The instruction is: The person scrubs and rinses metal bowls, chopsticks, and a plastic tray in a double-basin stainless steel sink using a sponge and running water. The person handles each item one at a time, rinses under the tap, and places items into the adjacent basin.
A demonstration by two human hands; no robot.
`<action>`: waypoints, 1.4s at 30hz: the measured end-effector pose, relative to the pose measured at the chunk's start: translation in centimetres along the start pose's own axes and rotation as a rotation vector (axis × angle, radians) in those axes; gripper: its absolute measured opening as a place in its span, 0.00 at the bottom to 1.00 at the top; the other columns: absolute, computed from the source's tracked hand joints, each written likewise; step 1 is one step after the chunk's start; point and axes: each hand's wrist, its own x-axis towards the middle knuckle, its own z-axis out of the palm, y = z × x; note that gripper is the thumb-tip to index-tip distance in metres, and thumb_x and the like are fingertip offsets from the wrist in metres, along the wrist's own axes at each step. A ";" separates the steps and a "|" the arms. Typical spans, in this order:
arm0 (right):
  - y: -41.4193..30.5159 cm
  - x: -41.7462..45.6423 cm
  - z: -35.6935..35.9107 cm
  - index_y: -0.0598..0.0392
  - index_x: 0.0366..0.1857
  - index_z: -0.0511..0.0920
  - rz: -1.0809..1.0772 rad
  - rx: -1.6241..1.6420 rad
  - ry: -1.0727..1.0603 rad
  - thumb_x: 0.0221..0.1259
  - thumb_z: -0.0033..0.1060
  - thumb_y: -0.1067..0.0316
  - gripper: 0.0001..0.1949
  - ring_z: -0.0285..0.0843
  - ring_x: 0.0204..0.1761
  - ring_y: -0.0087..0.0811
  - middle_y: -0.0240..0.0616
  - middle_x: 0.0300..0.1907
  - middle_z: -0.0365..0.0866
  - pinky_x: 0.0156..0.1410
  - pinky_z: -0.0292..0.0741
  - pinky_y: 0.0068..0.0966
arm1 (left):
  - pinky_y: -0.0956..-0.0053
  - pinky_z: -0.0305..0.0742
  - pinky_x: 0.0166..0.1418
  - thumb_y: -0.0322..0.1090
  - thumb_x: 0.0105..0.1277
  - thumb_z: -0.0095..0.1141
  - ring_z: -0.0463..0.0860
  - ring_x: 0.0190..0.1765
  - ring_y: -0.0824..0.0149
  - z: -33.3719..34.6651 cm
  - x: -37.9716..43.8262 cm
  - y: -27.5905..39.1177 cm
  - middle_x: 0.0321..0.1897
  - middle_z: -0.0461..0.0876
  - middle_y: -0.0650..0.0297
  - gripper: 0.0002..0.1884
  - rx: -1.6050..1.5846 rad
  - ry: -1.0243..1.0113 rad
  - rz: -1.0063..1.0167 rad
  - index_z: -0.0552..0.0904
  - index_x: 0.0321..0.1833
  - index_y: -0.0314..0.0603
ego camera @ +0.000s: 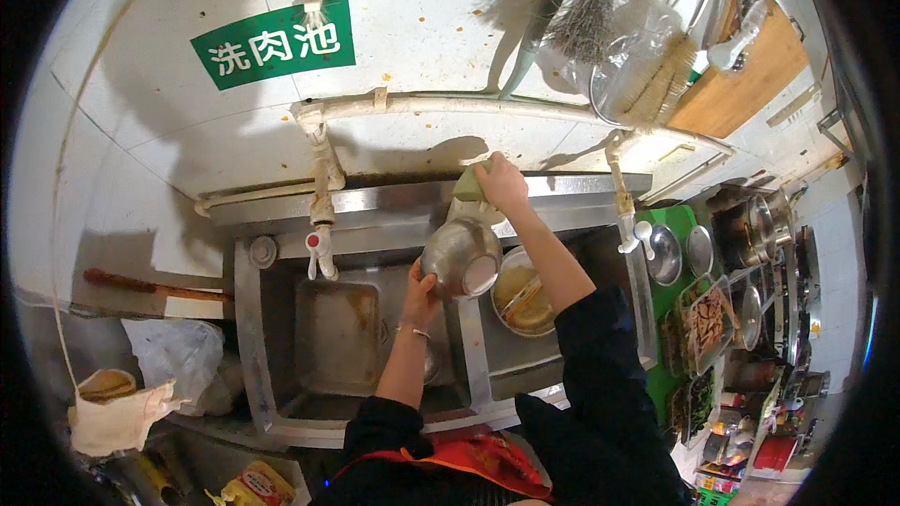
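A metal bowl [457, 253] is tilted over the divider of a double stainless sink [479, 351], its round base facing up and to the right. My left hand [420, 295] grips the bowl's lower left side, with the thumb on its outside. Beyond the bowl, at the sink's back ledge, my right hand [503, 183] holds a greenish sponge or cloth [469, 185]. In the right basin stands a round pot or basin [526, 320] with cloudy yellowish liquid and what looks like a brush or utensil in it, partly hidden by my right forearm.
A left tap [320, 246] and a right tap [633, 232] reach over the sink. Wire brushes [587, 28] and a wooden board [745, 70] hang on the wall. Right of the sink, a green board [657, 309] bears metal lids and food trays. A white plastic bag [176, 358] lies left.
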 end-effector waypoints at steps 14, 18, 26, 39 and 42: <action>0.7 0.2 1.5 0.59 0.44 0.72 0.015 0.112 0.072 0.57 0.51 0.53 0.20 0.75 0.42 0.51 0.53 0.38 0.78 0.47 0.71 0.41 | 0.63 0.68 0.62 0.39 0.47 0.67 0.72 0.57 0.62 -1.0 3.8 -1.3 0.54 0.72 0.59 0.35 -0.107 -0.092 -0.021 0.67 0.59 0.38; 3.2 0.0 2.0 0.61 0.40 0.74 0.096 0.596 0.134 0.59 0.49 0.54 0.18 0.77 0.36 0.44 0.51 0.36 0.79 0.43 0.72 0.36 | 0.64 0.70 0.59 0.36 0.47 0.67 0.74 0.55 0.63 -1.2 3.2 -0.9 0.50 0.75 0.61 0.30 -0.063 -0.099 -0.064 0.70 0.55 0.39; 8.6 -9.6 2.0 0.65 0.37 0.77 0.124 0.562 -0.219 0.59 0.48 0.49 0.23 0.78 0.37 0.44 0.54 0.32 0.79 0.45 0.71 0.33 | 0.76 0.73 0.46 0.32 0.49 0.66 0.77 0.43 0.72 -1.8 -0.2 -0.6 0.40 0.78 0.68 0.18 0.216 -0.279 -0.162 0.75 0.42 0.41; 8.8 -15.8 1.1 0.57 0.44 0.75 0.446 1.363 -0.641 0.61 0.49 0.56 0.16 0.77 0.36 0.25 0.33 0.38 0.80 0.44 0.73 0.22 | 0.74 0.74 0.44 0.31 0.56 0.58 0.77 0.42 0.71 -0.6 -6.1 -1.4 0.39 0.78 0.66 0.13 0.222 0.007 -0.273 0.74 0.44 0.45; 9.8 -18.9 3.5 0.55 0.49 0.73 0.438 1.655 -0.458 0.63 0.43 0.55 0.18 0.76 0.46 0.30 0.38 0.44 0.77 0.53 0.73 0.27 | 0.68 0.74 0.52 0.31 0.57 0.57 0.76 0.48 0.65 -1.4 -7.2 -1.8 0.47 0.75 0.63 0.20 -0.001 0.135 -0.255 0.69 0.53 0.47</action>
